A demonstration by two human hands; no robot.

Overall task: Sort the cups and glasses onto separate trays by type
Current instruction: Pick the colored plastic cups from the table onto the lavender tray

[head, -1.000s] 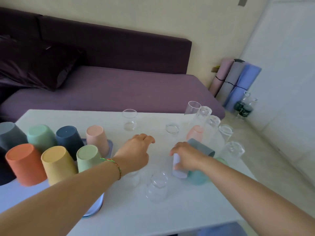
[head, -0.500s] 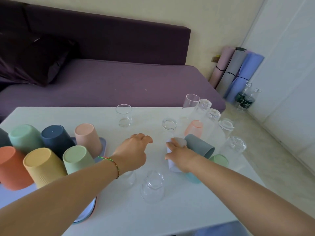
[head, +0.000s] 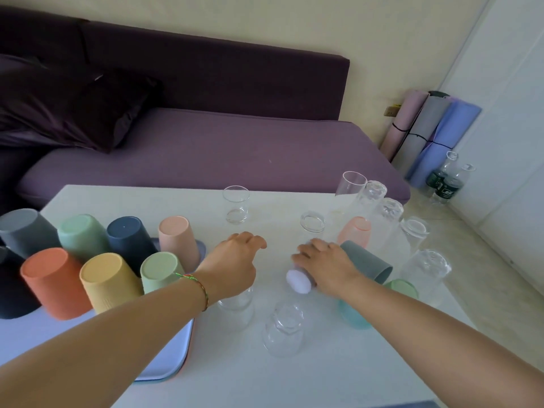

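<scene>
My right hand (head: 326,266) is closed around a pale white cup (head: 298,281), which is tilted so that its base faces me. A grey cup (head: 369,262) leans just behind that hand. My left hand (head: 235,260) hovers beside it with loosely spread fingers, holding nothing, above a clear glass (head: 235,312). On the left, a blue-grey tray (head: 176,363) carries several upside-down coloured cups, among them an orange cup (head: 54,282) and a yellow cup (head: 109,282). Clear glasses stand scattered: an inverted one (head: 284,329) near me and an upright one (head: 235,204) farther off.
A row of tall clear glasses (head: 382,213) lines the table's right side, with a pink cup (head: 354,231), a teal cup (head: 353,316) and a green cup (head: 401,288) among them. A purple sofa (head: 206,148) sits behind the white table (head: 323,378). Rolled mats (head: 426,134) and bottles (head: 444,181) stand at the right.
My right hand has tipped the white cup from standing to tilted, base toward me. My left hand has stayed almost in place.
</scene>
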